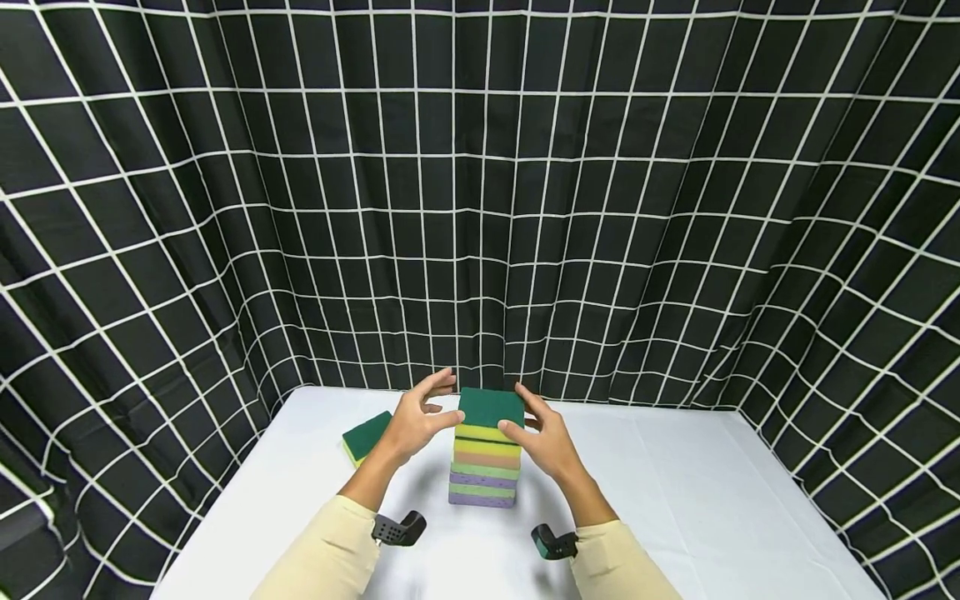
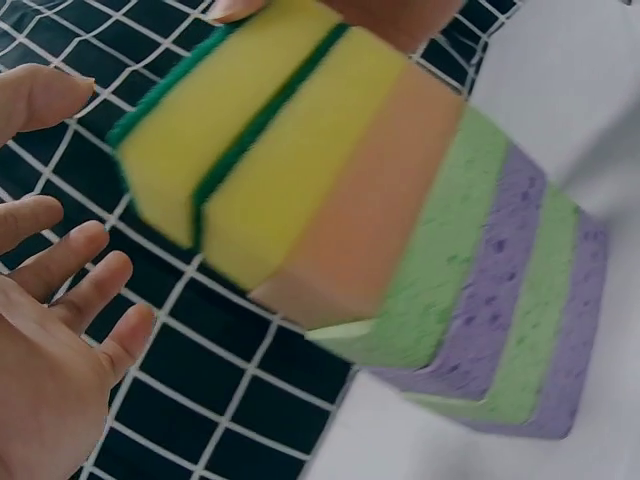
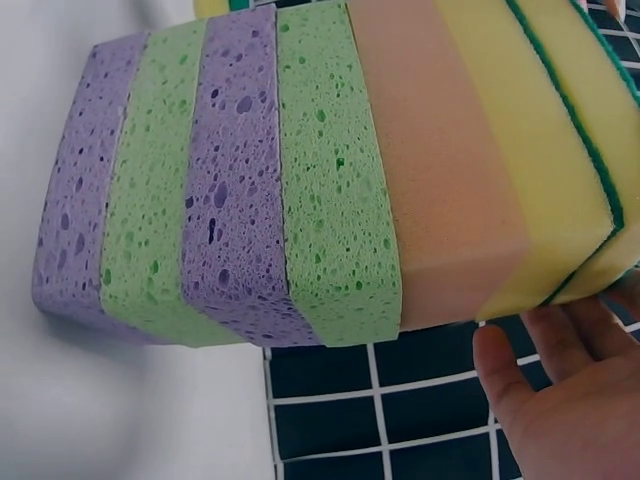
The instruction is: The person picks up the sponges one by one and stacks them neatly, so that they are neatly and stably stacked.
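Observation:
A tall stack of sponges stands upright on the table between both hands. Purple and light-green porous sponges alternate at its bottom; above them come a peach sponge and two yellow sponges with green scouring pads, the top one lying pad up. My left hand is just left of the stack's top, its fingers spread and a small gap between thumb and sponge. On the other side, my right hand touches the top sponge, thumb at its front corner, fingers extended along the side.
One more yellow sponge with a green pad lies on the white table, left of the stack and partly behind my left hand. A black curtain with a white grid hangs at the back and sides.

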Motion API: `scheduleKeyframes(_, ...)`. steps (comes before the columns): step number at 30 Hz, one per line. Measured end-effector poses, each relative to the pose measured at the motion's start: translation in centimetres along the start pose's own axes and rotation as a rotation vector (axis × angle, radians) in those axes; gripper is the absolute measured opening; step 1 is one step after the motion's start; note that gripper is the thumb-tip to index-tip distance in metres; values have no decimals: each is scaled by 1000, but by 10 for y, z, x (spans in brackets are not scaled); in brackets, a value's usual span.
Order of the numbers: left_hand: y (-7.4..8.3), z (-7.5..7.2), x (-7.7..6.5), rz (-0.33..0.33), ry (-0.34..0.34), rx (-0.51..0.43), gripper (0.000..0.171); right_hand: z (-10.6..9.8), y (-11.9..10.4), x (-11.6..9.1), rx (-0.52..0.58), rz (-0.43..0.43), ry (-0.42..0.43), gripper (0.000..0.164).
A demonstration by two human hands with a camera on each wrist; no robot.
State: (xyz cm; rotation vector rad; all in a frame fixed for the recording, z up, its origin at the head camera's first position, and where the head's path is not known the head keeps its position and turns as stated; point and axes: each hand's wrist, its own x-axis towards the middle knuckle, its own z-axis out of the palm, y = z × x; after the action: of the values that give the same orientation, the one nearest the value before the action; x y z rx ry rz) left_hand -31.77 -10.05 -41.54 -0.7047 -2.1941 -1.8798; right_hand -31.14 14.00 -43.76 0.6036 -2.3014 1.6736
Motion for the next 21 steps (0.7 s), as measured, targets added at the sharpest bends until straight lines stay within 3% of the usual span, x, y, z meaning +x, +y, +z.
scheduleKeyframes(7,22,-31,-2,69,153,42,66,-2,0,-1,-1,19,-6,69)
scheduleKeyframes(14,65,-60,-13,147,301,145,62,-7,-36,-8,4,7,-31,67)
scheduleKeyframes(18,66,-73,-19,137,374,182,60,-7,-34,-8,4,15,-33,68)
scheduleKeyframes(21,51,-81,-22,112,411,170,60,-7,-32,-8,13,17,-34,68)
